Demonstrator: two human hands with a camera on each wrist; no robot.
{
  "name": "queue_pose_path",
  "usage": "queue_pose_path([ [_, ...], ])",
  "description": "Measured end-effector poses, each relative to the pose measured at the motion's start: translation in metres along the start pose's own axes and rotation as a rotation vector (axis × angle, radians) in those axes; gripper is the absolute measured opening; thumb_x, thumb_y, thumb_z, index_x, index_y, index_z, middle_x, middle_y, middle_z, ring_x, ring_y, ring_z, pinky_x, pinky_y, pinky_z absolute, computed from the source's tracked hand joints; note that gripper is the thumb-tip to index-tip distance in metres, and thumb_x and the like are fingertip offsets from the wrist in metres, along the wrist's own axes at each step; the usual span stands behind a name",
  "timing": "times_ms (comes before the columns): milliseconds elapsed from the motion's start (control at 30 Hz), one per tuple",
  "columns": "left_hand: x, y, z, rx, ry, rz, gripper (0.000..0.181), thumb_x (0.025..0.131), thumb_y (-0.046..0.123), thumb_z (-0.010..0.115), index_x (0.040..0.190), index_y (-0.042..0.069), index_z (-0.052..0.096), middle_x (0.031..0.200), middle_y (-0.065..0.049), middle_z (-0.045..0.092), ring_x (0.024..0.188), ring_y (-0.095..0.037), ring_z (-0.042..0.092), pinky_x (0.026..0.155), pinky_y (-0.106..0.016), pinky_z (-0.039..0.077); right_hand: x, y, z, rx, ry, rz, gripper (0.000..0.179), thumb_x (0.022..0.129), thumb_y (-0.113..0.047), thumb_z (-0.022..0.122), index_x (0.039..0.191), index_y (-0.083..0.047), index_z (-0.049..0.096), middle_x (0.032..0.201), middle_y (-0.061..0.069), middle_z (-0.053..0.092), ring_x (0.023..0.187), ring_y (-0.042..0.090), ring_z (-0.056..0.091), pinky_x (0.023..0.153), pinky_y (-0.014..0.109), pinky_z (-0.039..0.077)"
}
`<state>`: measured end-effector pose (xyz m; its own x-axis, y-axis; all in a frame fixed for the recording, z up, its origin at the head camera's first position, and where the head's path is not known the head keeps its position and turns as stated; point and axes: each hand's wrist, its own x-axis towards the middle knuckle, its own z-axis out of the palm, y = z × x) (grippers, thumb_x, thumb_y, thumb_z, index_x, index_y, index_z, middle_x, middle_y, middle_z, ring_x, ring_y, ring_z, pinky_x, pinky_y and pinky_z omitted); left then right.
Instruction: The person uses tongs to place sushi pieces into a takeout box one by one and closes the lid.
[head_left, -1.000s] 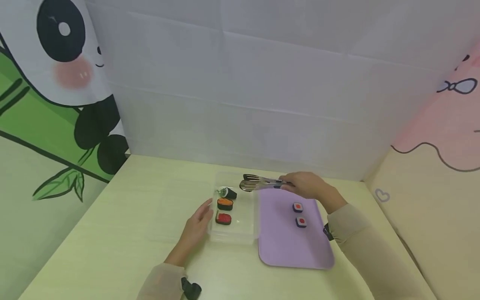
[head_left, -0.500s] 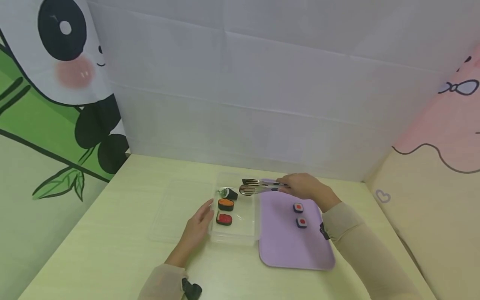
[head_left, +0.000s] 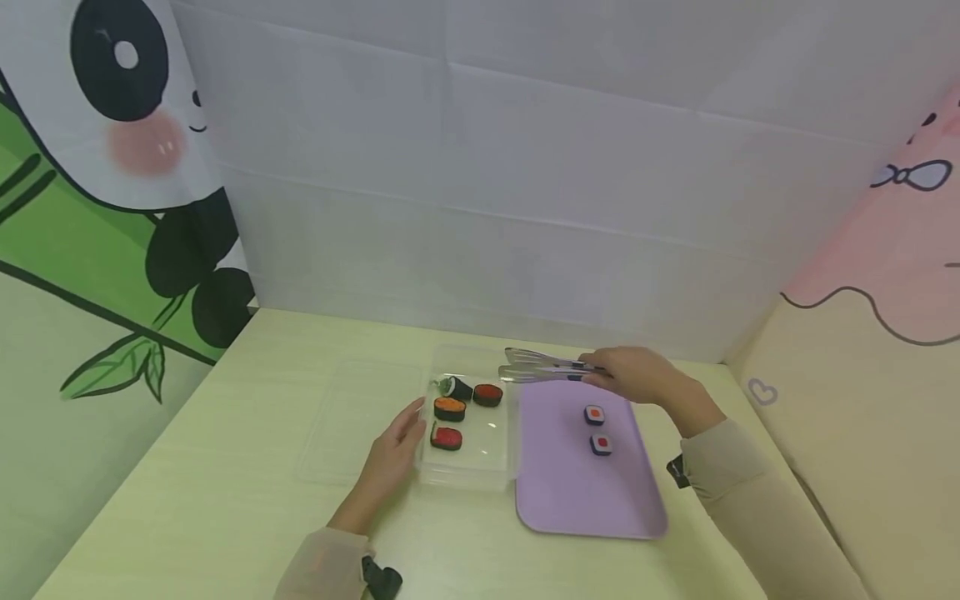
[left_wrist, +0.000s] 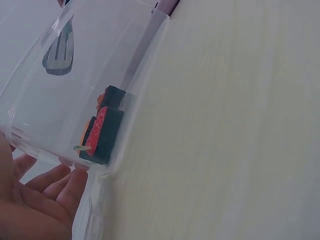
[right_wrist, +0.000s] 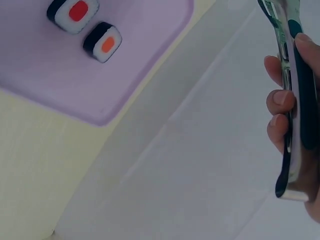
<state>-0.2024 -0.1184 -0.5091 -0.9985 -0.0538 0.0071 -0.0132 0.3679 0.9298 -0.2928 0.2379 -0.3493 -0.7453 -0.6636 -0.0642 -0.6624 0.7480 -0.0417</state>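
My right hand [head_left: 626, 371] grips metal tongs [head_left: 543, 367], whose tips hang over the right side of a clear plastic container [head_left: 468, 481]. With its fingers extended, my left hand [head_left: 390, 454] touches the container's left wall; in the left wrist view the fingertips [left_wrist: 77, 177] lie along that wall. Inside are toy sushi pieces: a dark-wrapped roll [head_left: 457, 388] with green at its end, a dark red-topped piece [head_left: 487, 395] beside it, an orange-topped piece [head_left: 450, 408] and a bright red-topped piece [head_left: 446, 438]. Nothing shows between the tongs' tips.
A purple tray [head_left: 577, 508] stands right of the container, bearing a sushi roll with an orange centre [head_left: 594, 415] and one with a red centre [head_left: 601, 444]. Left of the container lies a clear flat lid [head_left: 348, 425]. A white wall [head_left: 465, 275] closes off the table's back.
The tongs have drawn back right and up with my right hand. The dark red-topped piece now shows in the container, below where their tips were. My left hand stays put.
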Motion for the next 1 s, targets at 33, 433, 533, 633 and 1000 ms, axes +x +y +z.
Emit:
queue_pose_path([
  [33, 0.000, 0.000, 0.000, -0.002, -0.001, -0.003, 0.046, 0.105, 0.026, 0.046, 0.149, 0.015, 0.041, 0.143, -0.022, 0.046, 0.130, -0.040, 0.044, 0.105, -0.057, 0.033, -0.006, 0.004, 0.000, 0.010, 0.010, 0.004, 0.036, 0.099, -0.027, 0.058, 0.125, -0.001, 0.063, 0.111, 0.008, 0.067, 0.099, 0.027, 0.064, 0.086, 0.049, 0.050],
  [433, 0.001, -0.002, 0.000, -0.011, -0.007, -0.018, 0.047, 0.105, 0.028, 0.045, 0.150, 0.016, 0.039, 0.145, -0.022, 0.043, 0.132, -0.039, 0.041, 0.107, -0.055, 0.032, -0.077, 0.058, 0.025, 0.052, -0.057, 0.139, 0.040, 0.097, -0.027, 0.062, 0.125, 0.001, 0.062, 0.108, 0.008, 0.067, 0.086, 0.018, 0.060, 0.075, 0.047, 0.051],
  [533, 0.001, -0.002, 0.000, -0.011, -0.005, -0.015, 0.047, 0.105, 0.029, 0.045, 0.150, 0.016, 0.040, 0.145, -0.022, 0.043, 0.132, -0.039, 0.041, 0.106, -0.055, 0.033, -0.085, 0.064, 0.028, 0.072, -0.085, 0.151, 0.039, 0.096, -0.030, 0.063, 0.124, -0.002, 0.064, 0.108, 0.007, 0.067, 0.086, 0.017, 0.059, 0.075, 0.047, 0.051],
  [633, 0.001, -0.002, 0.000, -0.012, -0.001, -0.014, 0.047, 0.105, 0.029, 0.044, 0.150, 0.016, 0.040, 0.145, -0.021, 0.044, 0.132, -0.039, 0.041, 0.107, -0.055, 0.032, -0.088, 0.068, 0.033, 0.077, -0.105, 0.145, 0.037, 0.096, -0.031, 0.063, 0.121, -0.005, 0.065, 0.109, 0.007, 0.067, 0.087, 0.018, 0.060, 0.075, 0.047, 0.051],
  [1000, 0.000, 0.000, 0.001, -0.016, -0.005, -0.025, 0.047, 0.105, 0.029, 0.044, 0.150, 0.017, 0.039, 0.146, -0.021, 0.044, 0.133, -0.039, 0.040, 0.107, -0.056, 0.032, -0.086, 0.081, 0.052, 0.098, -0.123, 0.145, 0.041, 0.097, -0.030, 0.061, 0.123, 0.002, 0.064, 0.113, 0.017, 0.067, 0.105, 0.039, 0.062, 0.086, 0.055, 0.049],
])
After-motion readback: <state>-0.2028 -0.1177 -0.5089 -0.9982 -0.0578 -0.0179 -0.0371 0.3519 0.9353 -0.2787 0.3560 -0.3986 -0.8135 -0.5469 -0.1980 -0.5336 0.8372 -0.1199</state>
